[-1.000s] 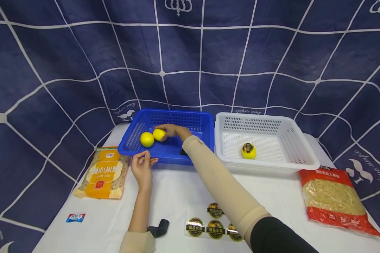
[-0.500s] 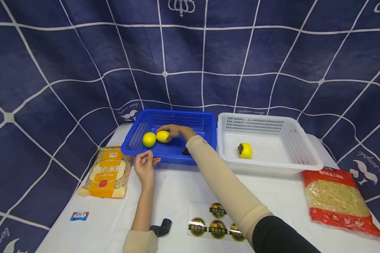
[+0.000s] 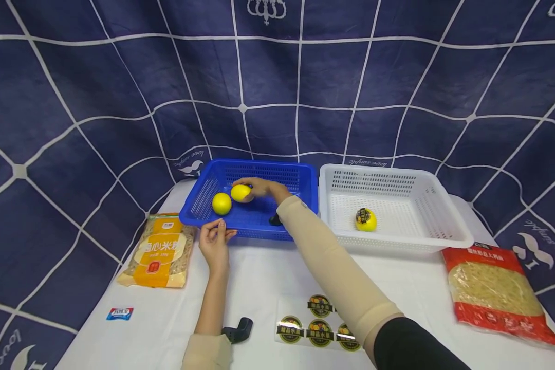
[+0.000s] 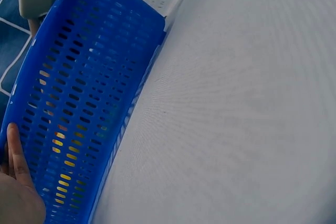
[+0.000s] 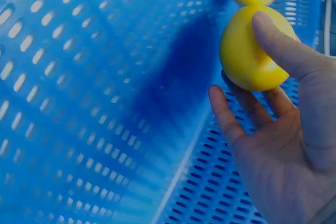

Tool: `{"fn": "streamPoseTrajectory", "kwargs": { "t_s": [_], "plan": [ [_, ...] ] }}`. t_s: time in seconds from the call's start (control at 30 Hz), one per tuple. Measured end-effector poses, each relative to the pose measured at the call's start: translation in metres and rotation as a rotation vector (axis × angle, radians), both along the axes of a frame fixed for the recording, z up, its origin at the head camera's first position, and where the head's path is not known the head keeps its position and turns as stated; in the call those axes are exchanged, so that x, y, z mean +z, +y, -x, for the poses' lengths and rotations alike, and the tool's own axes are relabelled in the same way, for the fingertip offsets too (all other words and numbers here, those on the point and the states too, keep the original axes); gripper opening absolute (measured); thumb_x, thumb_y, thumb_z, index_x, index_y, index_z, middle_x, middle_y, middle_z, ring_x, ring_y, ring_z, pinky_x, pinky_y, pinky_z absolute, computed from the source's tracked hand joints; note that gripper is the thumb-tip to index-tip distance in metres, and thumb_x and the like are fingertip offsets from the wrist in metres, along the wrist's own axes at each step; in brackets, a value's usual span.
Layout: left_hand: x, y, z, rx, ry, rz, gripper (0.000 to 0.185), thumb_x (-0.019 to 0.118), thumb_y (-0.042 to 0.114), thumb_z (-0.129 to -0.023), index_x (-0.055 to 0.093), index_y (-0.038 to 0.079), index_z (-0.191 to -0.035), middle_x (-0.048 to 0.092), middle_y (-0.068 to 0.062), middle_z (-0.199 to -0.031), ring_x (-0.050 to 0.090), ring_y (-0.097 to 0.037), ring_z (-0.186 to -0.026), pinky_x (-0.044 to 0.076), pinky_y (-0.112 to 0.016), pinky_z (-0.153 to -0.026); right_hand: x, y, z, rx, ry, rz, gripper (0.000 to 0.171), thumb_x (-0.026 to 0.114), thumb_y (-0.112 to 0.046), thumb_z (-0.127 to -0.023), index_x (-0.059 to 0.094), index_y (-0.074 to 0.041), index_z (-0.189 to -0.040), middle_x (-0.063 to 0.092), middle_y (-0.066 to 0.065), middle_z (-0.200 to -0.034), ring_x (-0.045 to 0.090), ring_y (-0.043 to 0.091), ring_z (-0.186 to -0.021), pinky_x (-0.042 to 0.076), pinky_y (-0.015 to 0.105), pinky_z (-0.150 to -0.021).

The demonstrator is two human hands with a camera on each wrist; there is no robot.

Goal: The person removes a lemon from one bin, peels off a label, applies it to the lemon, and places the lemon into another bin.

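Inside the blue basket [image 3: 259, 226], my right hand [image 3: 260, 188] grips a smooth, rounded yellow fruit [image 3: 240, 193]. The right wrist view shows the thumb across this fruit [image 5: 244, 56], with fingers curled under it. A second yellow fruit [image 3: 221, 204] sits in the basket just to its left. My left hand [image 3: 214, 246] holds the basket's near rim at the left, thumb [image 4: 19, 156] along the outer wall. In the white basket [image 3: 398, 237], to the right, a yellow fruit [image 3: 366, 220] bears a round black-and-gold sticker [image 3: 363, 216].
A clear sheet of round stickers [image 3: 320, 333] lies on the white tabletop [image 3: 259, 272]. Orange-and-clear pasta bag [image 3: 159, 252] at left, red pasta bag [image 3: 499, 288] at right. A small blue-and-red packet [image 3: 120, 314] lies front left. A black device [image 3: 238, 330] is beside my left forearm.
My right hand has lifted the held fruit slightly up and away from the second one. The stickered fruit rocked left and back. The left hand keeps its place on the rim.
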State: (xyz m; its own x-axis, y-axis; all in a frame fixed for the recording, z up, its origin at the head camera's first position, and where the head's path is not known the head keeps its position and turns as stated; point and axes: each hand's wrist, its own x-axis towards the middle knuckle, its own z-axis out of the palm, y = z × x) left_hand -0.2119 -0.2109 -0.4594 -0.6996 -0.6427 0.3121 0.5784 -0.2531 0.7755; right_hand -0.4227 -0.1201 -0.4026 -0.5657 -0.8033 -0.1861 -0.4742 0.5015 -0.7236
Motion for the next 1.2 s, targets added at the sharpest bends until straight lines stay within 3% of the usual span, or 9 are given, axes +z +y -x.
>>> {"fn": "streamPoseTrajectory", "kwargs": {
  "t_s": [0.17, 0.33, 0.47, 0.63, 0.77, 0.97, 1.1, 1.2],
  "plan": [
    [-0.003, 0.000, 0.003, -0.002, 0.014, -0.010, 0.010, 0.058, -0.001, -0.088, 0.055, -0.006, -0.096, 0.057, -0.013, -0.074, 0.062, -0.018, -0.055, 0.056, -0.028, -0.056, 0.027, 0.009, -0.003, 0.021, 0.051, 0.094, 0.061, 0.065, 0.000, -0.083, 0.042, -0.012, -0.138, 0.043, 0.005, -0.137, 0.043, 0.021, -0.113, 0.038, 0.032, -0.095],
    [0.005, 0.002, -0.001, -0.026, 0.024, -0.035, 0.008, 0.057, -0.005, -0.088, 0.054, -0.009, -0.095, 0.056, -0.013, -0.072, 0.062, -0.020, -0.055, 0.056, -0.029, -0.055, 0.064, 0.028, -0.019, 0.053, 0.118, 0.237, 0.061, 0.068, -0.003, -0.082, 0.043, -0.012, -0.137, 0.045, 0.002, -0.135, 0.046, 0.020, -0.108, 0.041, 0.030, -0.092],
    [0.013, 0.002, -0.003, -0.035, 0.030, -0.038, 0.009, 0.055, -0.006, -0.088, 0.053, -0.010, -0.095, 0.055, -0.013, -0.071, 0.063, -0.022, -0.055, 0.056, -0.030, -0.056, 0.101, 0.054, -0.047, 0.104, 0.120, 0.396, 0.060, 0.066, 0.000, -0.083, 0.041, -0.006, -0.137, 0.045, 0.006, -0.135, 0.047, 0.023, -0.106, 0.043, 0.031, -0.092],
    [0.015, 0.004, -0.004, -0.045, 0.015, -0.045, 0.010, 0.056, -0.005, -0.088, 0.053, -0.009, -0.096, 0.052, -0.017, -0.071, 0.063, -0.022, -0.057, 0.056, -0.030, -0.058, 0.137, 0.100, -0.099, 0.140, 0.103, 0.544, 0.058, 0.062, 0.005, -0.083, 0.038, 0.003, -0.136, 0.044, 0.015, -0.134, 0.048, 0.027, -0.105, 0.045, 0.033, -0.092],
    [0.011, 0.008, -0.006, -0.052, 0.005, -0.064, 0.007, 0.056, -0.006, -0.088, 0.054, -0.008, -0.094, 0.052, -0.017, -0.069, 0.063, -0.023, -0.056, 0.056, -0.030, -0.057, 0.147, 0.141, -0.133, 0.114, 0.124, 0.567, 0.059, 0.062, 0.006, -0.083, 0.038, 0.002, -0.136, 0.043, 0.013, -0.134, 0.050, 0.024, -0.105, 0.045, 0.033, -0.094],
    [0.009, 0.011, -0.002, -0.085, 0.019, -0.057, 0.008, 0.056, -0.005, -0.088, 0.054, -0.008, -0.095, 0.055, -0.015, -0.073, 0.064, -0.023, -0.058, 0.056, -0.031, -0.059, 0.152, 0.196, -0.183, 0.071, 0.333, 0.474, 0.054, 0.063, 0.003, -0.085, 0.041, 0.001, -0.134, 0.044, 0.013, -0.134, 0.048, 0.021, -0.108, 0.046, 0.034, -0.092],
    [0.009, 0.008, -0.001, -0.077, 0.017, -0.053, 0.008, 0.057, -0.005, -0.088, 0.054, -0.008, -0.095, 0.056, -0.015, -0.074, 0.064, -0.023, -0.059, 0.057, -0.031, -0.060, 0.140, 0.221, -0.211, 0.044, 0.441, 0.415, 0.052, 0.064, 0.004, -0.083, 0.045, 0.002, -0.131, 0.045, 0.015, -0.133, 0.045, 0.024, -0.114, 0.047, 0.037, -0.088],
    [0.009, 0.003, -0.003, -0.063, 0.014, -0.053, 0.009, 0.058, -0.004, -0.087, 0.055, -0.008, -0.095, 0.054, -0.019, -0.072, 0.064, -0.023, -0.058, 0.056, -0.031, -0.059, 0.121, 0.235, -0.228, 0.019, 0.429, 0.404, 0.052, 0.065, 0.004, -0.082, 0.045, 0.002, -0.130, 0.044, 0.015, -0.134, 0.043, 0.025, -0.118, 0.047, 0.039, -0.087]
  ]
}}
